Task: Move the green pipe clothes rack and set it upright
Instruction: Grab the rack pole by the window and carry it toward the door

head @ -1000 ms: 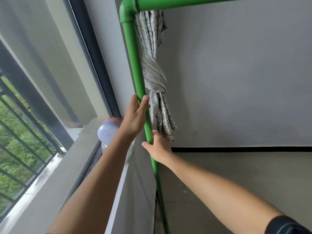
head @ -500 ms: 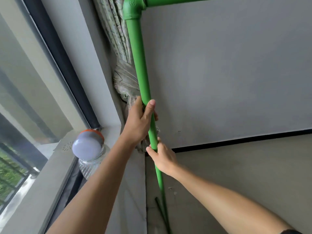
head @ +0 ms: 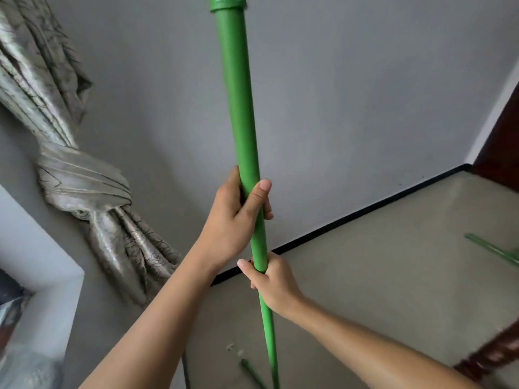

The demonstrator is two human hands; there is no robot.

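Observation:
The green pipe clothes rack (head: 238, 94) shows as one near-vertical post running from the top edge down to the floor at the bottom middle. A joint fitting sits at its top; the crossbar is out of frame. My left hand (head: 238, 217) is wrapped around the post at mid-height. Just below it, my right hand (head: 273, 282) grips the same post. Another part of the green rack (head: 494, 252) lies low over the floor at the right, and a short green foot piece (head: 252, 373) shows beside the post's base.
A knotted grey patterned curtain (head: 81, 186) hangs at the left against the grey wall. A white ledge corner (head: 47, 265) juts in at the lower left. Dark wooden furniture (head: 494, 357) stands at the lower right, a dark door frame (head: 502, 136) at the far right. Beige floor (head: 393, 276) lies ahead.
The view has swung right, away from the window and jar. The post now stands out from the curtain, nearer the room's middle. Both hands keep their grip on it.

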